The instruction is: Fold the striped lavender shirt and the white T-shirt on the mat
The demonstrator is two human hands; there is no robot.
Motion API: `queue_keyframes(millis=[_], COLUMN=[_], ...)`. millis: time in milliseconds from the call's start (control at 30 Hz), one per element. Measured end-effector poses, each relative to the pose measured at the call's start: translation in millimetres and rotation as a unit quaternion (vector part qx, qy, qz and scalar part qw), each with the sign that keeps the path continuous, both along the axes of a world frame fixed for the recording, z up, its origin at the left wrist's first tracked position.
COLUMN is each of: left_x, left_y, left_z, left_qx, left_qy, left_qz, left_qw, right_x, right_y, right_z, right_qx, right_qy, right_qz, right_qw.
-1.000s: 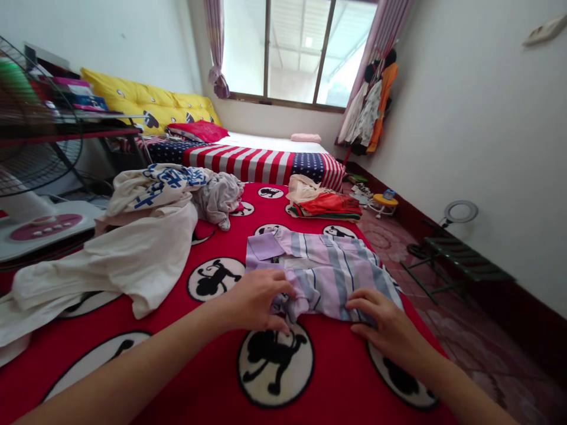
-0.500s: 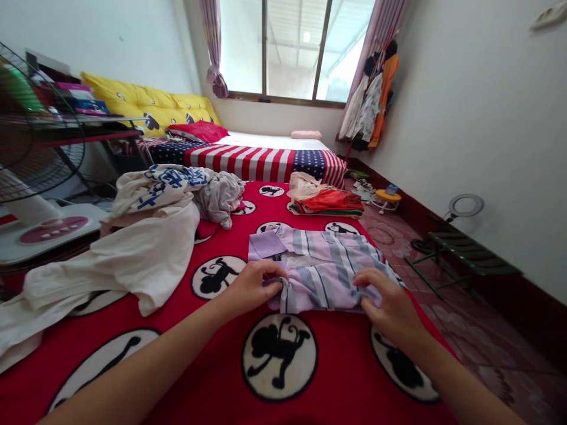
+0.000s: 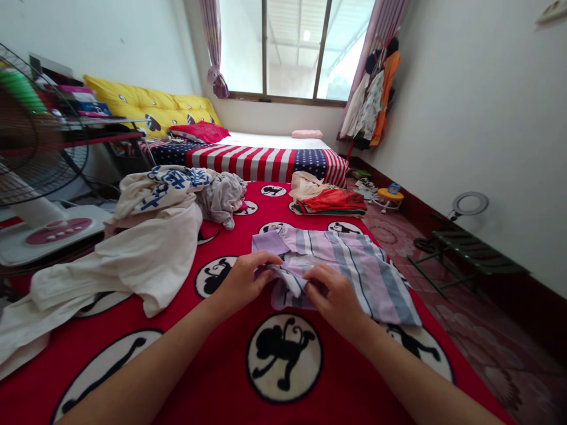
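Observation:
A striped shirt [image 3: 354, 265] in lilac, grey and white lies on the red blanket [image 3: 212, 360], its plain lilac collar [image 3: 269, 242] toward the left. My left hand [image 3: 248, 277] pinches the shirt's near edge just below the collar. Close beside it, my right hand [image 3: 334, 298] grips the same edge a little to the right, fingers curled around the cloth. Between the two hands the edge is raised off the blanket and bunched. To the right of my right hand the striped cloth lies spread and flat, reaching the blanket's right side.
Rumpled white and grey clothes [image 3: 163, 236] lie to the left, beside a fan [image 3: 48, 218]. Folded clothes, orange on top [image 3: 332, 199], sit beyond the shirt. A green folding stool [image 3: 469, 248] stands on the floor at right; a bed [image 3: 266, 158] is behind.
My right hand has let go of the shirt's right part and moved left, close to my left hand. The right part has spread out flat. My left hand has lifted the edge slightly.

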State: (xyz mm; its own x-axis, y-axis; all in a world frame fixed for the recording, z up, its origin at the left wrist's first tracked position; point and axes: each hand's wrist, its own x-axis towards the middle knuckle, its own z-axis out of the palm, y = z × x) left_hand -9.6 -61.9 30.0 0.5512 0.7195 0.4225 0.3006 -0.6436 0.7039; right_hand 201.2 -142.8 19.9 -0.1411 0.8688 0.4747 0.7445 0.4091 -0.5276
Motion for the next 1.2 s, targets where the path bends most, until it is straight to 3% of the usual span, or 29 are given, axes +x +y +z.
queue_keyframes(millis=[133,233,333,467,600,700,800,900,967,1067,1200], left_x=[-9,-12,-4,26,64,79,82,81,81,80,73], left_y=[-3,-9,-9,4,23,36,46,49,51,58,72], left_z=[1.9,9.6,19.4,22.2,10.1,-9.7,-32.2,-43.5,-41.7,-32.6,-29.3], left_qx=[0.036,0.037,0.019,0.054,0.116,0.125,0.100,0.098,0.095,0.071,0.048], left_qy=[0.097,0.150,0.150,0.128,0.149,0.232,0.293,0.305,0.302,0.298,0.303], left_qz=[-0.109,-0.142,-0.117,-0.075,-0.098,-0.040,0.018,0.032,0.025,0.023,0.071], left_qw=[0.989,0.978,0.982,0.987,0.977,0.964,0.951,0.947,0.948,0.952,0.949], right_x=[-2,-3,-1,0,-1,9,36,68,81,82,72], right_y=[-10,-19,-21,-18,-20,-26,-28,-19,-7,15,30], right_z=[-3.2,-0.8,2.6,1.2,0.1,1.1,2.3,7.0,13.1,21.1,9.5], right_qx=[-0.047,-0.016,0.004,-0.076,-0.091,-0.084,-0.060,-0.014,0.010,0.015,-0.014], right_qy=[-0.076,-0.085,-0.086,-0.148,-0.149,-0.124,-0.087,-0.084,-0.106,-0.132,-0.171], right_qz=[0.049,0.054,0.032,0.052,0.054,0.070,0.039,-0.060,-0.104,-0.109,-0.079], right_qw=[0.995,0.995,0.996,0.985,0.983,0.986,0.994,0.995,0.989,0.985,0.982])
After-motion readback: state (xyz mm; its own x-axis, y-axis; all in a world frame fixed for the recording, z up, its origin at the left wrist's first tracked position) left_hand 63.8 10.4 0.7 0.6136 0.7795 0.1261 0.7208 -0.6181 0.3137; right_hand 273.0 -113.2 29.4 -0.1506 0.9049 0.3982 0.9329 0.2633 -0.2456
